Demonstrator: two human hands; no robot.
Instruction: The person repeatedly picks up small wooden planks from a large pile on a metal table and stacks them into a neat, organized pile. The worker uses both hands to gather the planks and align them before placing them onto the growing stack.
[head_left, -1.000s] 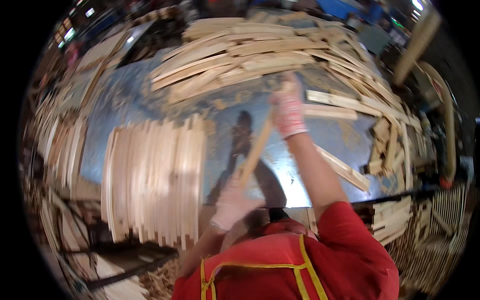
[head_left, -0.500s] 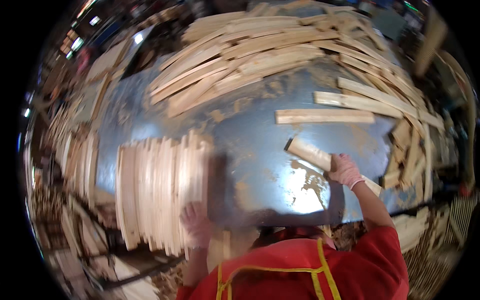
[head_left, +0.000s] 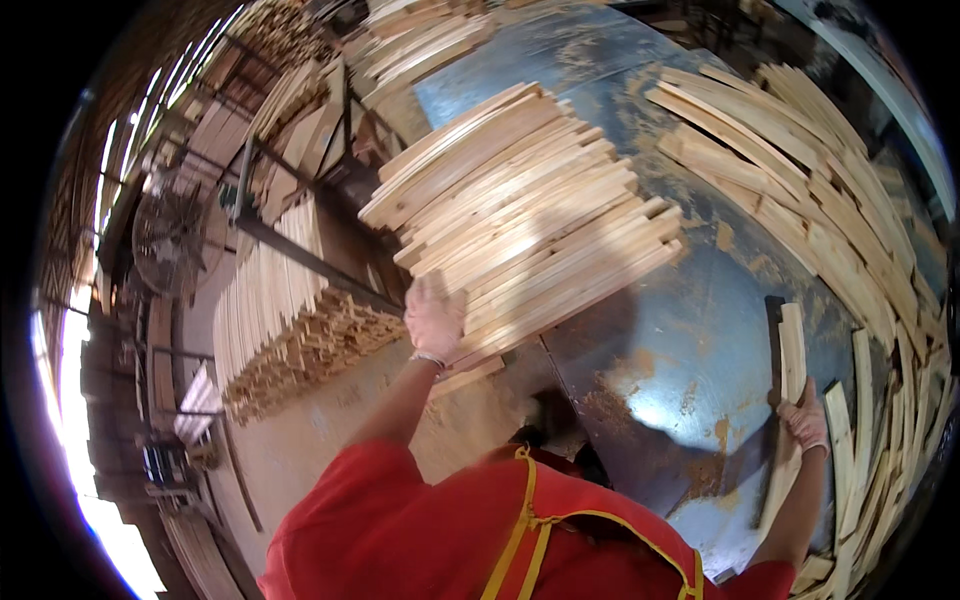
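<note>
A row of pale wooden slats lies side by side on the metal tabletop, left of centre. My left hand, in a light glove, rests against the near ends of these slats with its fingers stretched out. At the right, my gloved right hand is closed round a wooden strip. That strip points away from me, above the tabletop, with its lower part running past my hand. Whether it is one piece or two pressed together, I cannot tell.
Loose wooden strips are heaped along the far right of the metal table. A dark metal frame stands just left of the row, beside a tall stack of slats. Farther left is a large fan.
The view has swung left, bringing the stack and fan into sight. My left hand has shifted along the near slat ends toward the row's left. The strip in my right hand now points more directly away.
</note>
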